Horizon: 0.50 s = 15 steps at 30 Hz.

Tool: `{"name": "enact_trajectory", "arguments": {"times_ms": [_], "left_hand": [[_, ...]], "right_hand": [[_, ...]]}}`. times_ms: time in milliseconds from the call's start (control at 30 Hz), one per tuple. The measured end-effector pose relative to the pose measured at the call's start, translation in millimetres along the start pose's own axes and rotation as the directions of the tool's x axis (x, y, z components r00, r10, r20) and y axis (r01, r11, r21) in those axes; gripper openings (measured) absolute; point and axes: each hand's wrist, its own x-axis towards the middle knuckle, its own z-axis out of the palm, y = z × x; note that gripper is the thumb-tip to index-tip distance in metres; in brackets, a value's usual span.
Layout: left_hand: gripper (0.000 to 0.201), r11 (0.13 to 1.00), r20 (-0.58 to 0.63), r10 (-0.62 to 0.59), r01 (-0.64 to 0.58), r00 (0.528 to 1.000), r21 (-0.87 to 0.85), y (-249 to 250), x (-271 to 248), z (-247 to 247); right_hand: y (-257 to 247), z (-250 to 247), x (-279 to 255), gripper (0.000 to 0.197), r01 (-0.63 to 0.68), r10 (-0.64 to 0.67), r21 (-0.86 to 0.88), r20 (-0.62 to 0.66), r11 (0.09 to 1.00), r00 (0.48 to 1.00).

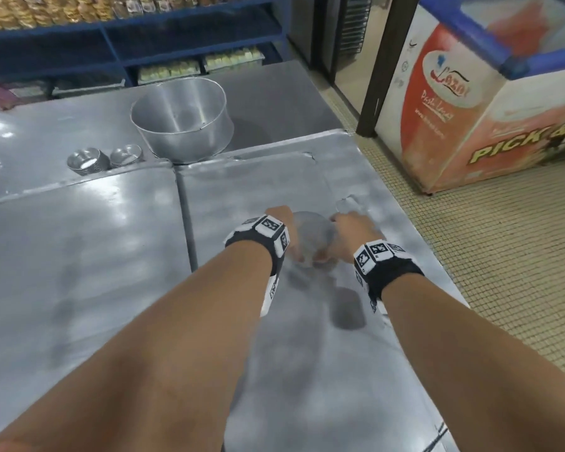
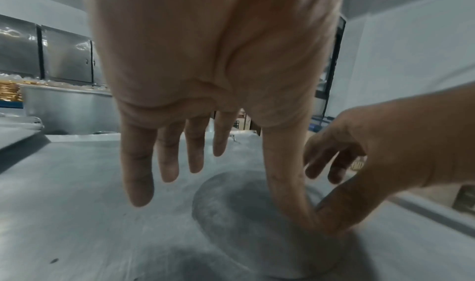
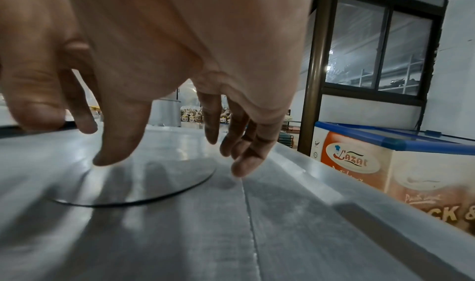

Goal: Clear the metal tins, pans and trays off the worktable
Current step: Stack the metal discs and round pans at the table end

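Note:
A flat round metal disc (image 1: 310, 233) lies on the steel worktable (image 1: 79, 256) near its right side. My left hand (image 1: 279, 221) is at the disc's left edge with straight fingers, and its thumb (image 2: 295, 183) presses down on the disc (image 2: 231, 208). At the disc's right edge my right hand (image 1: 349, 223) hovers low with loosely bent fingers (image 3: 241, 163) over the disc (image 3: 154, 181), its thumb touching beside my left thumb. Neither hand has the disc lifted. Further back stand a large round pan (image 1: 183, 119) and two stacks of small tins (image 1: 87, 161), (image 1: 126, 155).
The table's right edge (image 1: 415, 223) drops to a tiled floor (image 1: 503, 272). An ice-cream freezer chest (image 1: 470, 109) stands to the right. Blue shelves (image 1: 128, 37) with packaged goods run along the back. A seam (image 1: 185, 216) splits the tabletop sheets.

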Motion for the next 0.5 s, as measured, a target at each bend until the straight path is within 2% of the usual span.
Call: {"name": "enact_trajectory", "arguments": {"times_ms": [67, 133, 233, 400, 500], "left_hand": [[0.073, 0.999, -0.018, 0.014, -0.013, 1.000, 0.053, 8.2, 0.2, 2.8], [0.086, 0.997, -0.102, 0.004, 0.004, 0.995, 0.077, 16.0, -5.9, 6.7], [0.110, 0.995, -0.118, -0.093, 0.087, 0.989, -0.053, 23.7, 0.5, 6.1], [0.121, 0.974, -0.056, -0.126, 0.113, 0.991, -0.196, 17.6, 6.0, -4.8], [0.121, 0.943, -0.102, -0.088, 0.050, 0.991, -0.330, 18.4, 2.0, -4.1]], "right_hand": [[3.0, 5.2, 12.3, 0.117, 0.003, -0.003, -0.009, 0.024, 1.000, 1.000], [5.8, 8.8, 20.2, 0.123, 0.010, -0.010, 0.006, 0.034, 1.000, 0.999], [7.7, 11.3, 26.9, 0.127, 0.012, -0.013, 0.027, 0.044, 1.000, 0.999], [7.5, 13.8, 34.2, 0.129, -0.005, 0.002, 0.097, 0.039, 0.995, 0.999], [4.5, 13.5, 29.2, 0.126, 0.000, -0.003, 0.153, 0.018, 0.988, 1.000]]}}
